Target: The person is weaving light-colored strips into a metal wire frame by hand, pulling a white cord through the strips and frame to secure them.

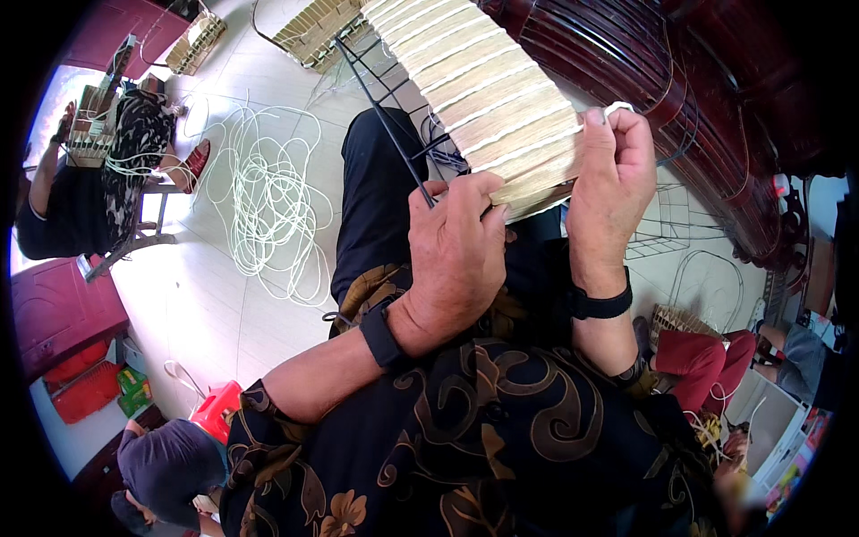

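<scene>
A curved woven panel (pixel 501 94) of tan strips crossed by white cord rows lies over my lap, joined to a black wire frame (pixel 385 118). My left hand (pixel 461 246) is closed on the panel's near left corner, its fingers beside a frame wire. At the near right edge, my right hand (pixel 613 183) pinches the panel, thumb on top. A loop of white cord (pixel 618 107) shows at the curled right fingers. The fingertips under the panel are hidden. Both wrists wear dark bands.
A tangle of white cord (pixel 268 192) lies on the tiled floor to the left. Dark red carved wooden furniture (pixel 626 80) stands at the far right. Partly woven baskets (pixel 318 31) sit at the top. Seated people are at the left, lower left and right.
</scene>
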The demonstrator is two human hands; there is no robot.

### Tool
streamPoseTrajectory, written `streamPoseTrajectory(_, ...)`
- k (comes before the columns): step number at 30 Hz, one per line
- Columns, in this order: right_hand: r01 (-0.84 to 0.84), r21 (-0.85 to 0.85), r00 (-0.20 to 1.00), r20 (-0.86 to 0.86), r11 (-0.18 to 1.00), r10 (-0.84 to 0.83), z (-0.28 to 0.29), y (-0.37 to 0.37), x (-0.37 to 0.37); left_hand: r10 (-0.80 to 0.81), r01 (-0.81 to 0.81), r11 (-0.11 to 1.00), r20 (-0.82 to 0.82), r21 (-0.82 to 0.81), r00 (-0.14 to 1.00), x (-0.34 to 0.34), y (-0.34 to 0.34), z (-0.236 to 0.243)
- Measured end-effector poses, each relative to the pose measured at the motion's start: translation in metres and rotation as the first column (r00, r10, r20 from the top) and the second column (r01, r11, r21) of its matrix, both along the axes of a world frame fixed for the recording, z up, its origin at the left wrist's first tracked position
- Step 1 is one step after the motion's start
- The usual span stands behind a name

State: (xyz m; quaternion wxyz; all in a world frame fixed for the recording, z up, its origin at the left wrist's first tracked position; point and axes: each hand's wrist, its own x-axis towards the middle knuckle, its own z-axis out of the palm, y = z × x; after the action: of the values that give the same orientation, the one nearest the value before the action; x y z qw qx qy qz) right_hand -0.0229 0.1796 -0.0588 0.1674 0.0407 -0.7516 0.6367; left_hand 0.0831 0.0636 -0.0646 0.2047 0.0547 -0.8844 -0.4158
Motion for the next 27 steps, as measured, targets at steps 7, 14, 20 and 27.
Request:
streamPoseTrajectory(7, -0.030, -0.019, 0.999, 0.038, 0.999, 0.031, 0.004, -0.011, 0.000, 0.075, -0.075, 0.996, 0.000, 0.043, 0.997, 0.000, -0.008, -0.007)
streamPoseTrajectory(14, -0.023, -0.043, 0.999, 0.027, 0.999, 0.024, 0.004, -0.019, -0.003, 0.161, -0.151, 0.983, -0.101, 0.103, 0.982, -0.004, -0.011, -0.017)
streamPoseTrajectory(20, -0.026, -0.050, 0.999, 0.043, 0.998, 0.028, -0.001, -0.010, -0.009, 0.139, -0.116, 0.988, -0.263, 0.103, 0.955, -0.016, -0.012, -0.024)
streamPoseTrajectory(27, -0.026, -0.173, 0.999, 0.042, 0.985, 0.034, 0.003, -0.006, -0.011, 0.133, -0.090, 0.984, -0.307, 0.151, 0.942, -0.024, -0.011, -0.022)
